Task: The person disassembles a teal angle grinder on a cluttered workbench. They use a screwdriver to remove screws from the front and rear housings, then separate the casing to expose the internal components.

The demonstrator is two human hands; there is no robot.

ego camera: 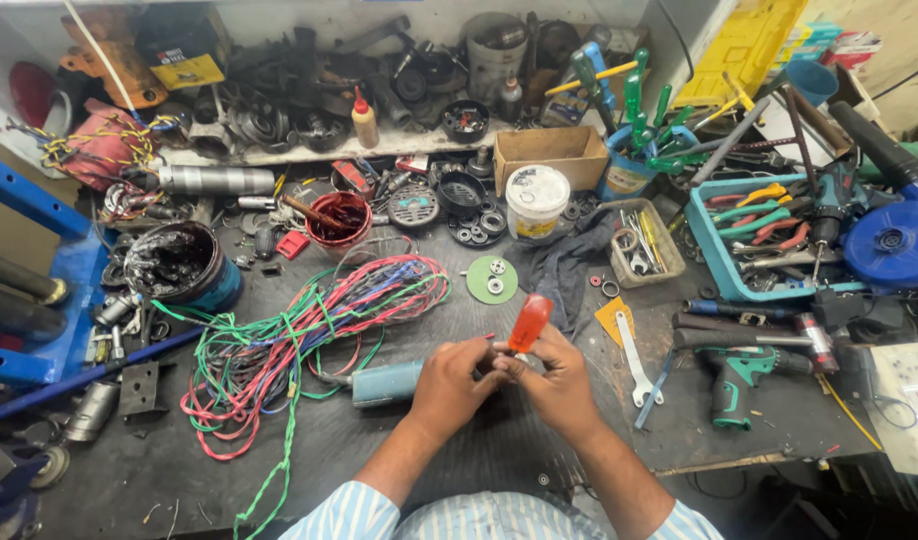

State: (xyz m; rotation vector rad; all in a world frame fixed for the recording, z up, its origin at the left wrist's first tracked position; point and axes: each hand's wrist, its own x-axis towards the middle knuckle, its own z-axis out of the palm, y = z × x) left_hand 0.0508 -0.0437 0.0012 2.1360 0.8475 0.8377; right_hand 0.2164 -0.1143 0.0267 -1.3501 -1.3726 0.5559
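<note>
At nine o'clock a tangled bundle of red, green and blue wires (299,330) sprawls on the dark tabletop (459,450). Centre, the left hand (457,385) pinches something hidden; the right hand's (561,385) fingers wrap the orange-handled screwdriver (529,322), probably light, rigid, best gripped by its handle.

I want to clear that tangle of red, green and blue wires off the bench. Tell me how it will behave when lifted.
The wire bundle would probably be floppy: its loops sprawl loosely over the bench. It seems likely to snag, since strands run beside the teal motor body near the left hand. It looks light for its spread, being thin strands, though trailing ends may drag.
</note>
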